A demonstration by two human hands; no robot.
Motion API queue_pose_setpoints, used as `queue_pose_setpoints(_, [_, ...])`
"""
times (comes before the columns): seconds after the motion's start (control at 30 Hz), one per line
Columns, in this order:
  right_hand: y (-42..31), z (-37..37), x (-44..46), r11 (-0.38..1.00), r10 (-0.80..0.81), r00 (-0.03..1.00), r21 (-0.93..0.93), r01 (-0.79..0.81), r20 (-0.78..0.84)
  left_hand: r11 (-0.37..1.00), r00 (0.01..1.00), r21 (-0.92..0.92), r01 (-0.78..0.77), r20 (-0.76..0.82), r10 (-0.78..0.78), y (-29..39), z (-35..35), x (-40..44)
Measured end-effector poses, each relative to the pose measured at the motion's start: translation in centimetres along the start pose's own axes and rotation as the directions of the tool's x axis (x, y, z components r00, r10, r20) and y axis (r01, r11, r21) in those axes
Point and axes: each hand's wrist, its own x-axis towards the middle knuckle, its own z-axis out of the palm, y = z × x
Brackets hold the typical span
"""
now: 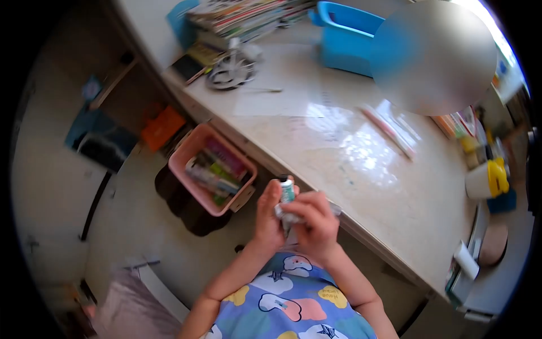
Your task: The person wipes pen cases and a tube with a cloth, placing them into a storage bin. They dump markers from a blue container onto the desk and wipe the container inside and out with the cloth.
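A small tube point(287, 192) with a black cap and a white and green label stands upright between my hands, close to the desk's front edge. My left hand point(269, 217) is wrapped round it from the left side. My right hand point(316, 221) has its fingers bent over a crumpled, pale piece point(289, 216) at the tube's lower part; whether this belongs to the tube I cannot tell.
Beyond the hands is the desk point(316, 164), with a blue bin point(347, 48), stacked books point(243, 20), a coiled white cable point(231, 72) and a pink and white pen-like item point(388, 131). A pink basket point(189, 148) of packets is at the left. A yellow-lidded container point(483, 179) stands right.
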Motion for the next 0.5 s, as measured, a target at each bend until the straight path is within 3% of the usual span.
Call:
queue_pose_setpoints(0.07, [0.0, 1.1, 1.4, 0.99, 0.13, 0.99, 0.067, -0.126, -0.055, 0.998, 0.997, -0.039, -0.055, -0.059, 0.052, 0.4, -0.2, -0.3])
queue_pose_setpoints(0.13, [-0.3, 2.3, 1.7, 0.992, 0.121, 0.991, 0.044, -0.118, -0.055, 0.993, 0.996, -0.094, -0.076, -0.053, 0.072, 1.1, -1.2, -0.6])
queue_pose_setpoints(0.23, [-0.7, 4.0, 1.0, 0.983, -0.18, 0.981, -0.003, 0.181, 0.075, 0.988, 0.997, -0.128, -0.081, -0.003, 0.081, 2.9, -2.1, -0.8])
queue_pose_setpoints(0.33, [-0.3, 4.7, 1.9, 0.991, -0.129, 0.99, 0.053, 0.126, 0.061, 0.991, 0.985, -0.045, -0.126, -0.125, 0.119, 2.5, -2.6, -1.3])
queue_pose_setpoints(0.37, [-0.5, 4.6, 2.5, 0.995, -0.03, 0.997, 0.099, 0.023, 0.077, 0.974, 0.97, -0.048, -0.22, -0.112, 0.214, 2.4, -2.5, -1.2])
queue_pose_setpoints(0.5, [-0.4, 5.6, 3.2, 0.981, 0.11, 0.987, 0.144, -0.126, 0.118, 0.972, 0.97, 0.065, -0.225, -0.082, 0.23, 3.4, -4.7, -1.4])
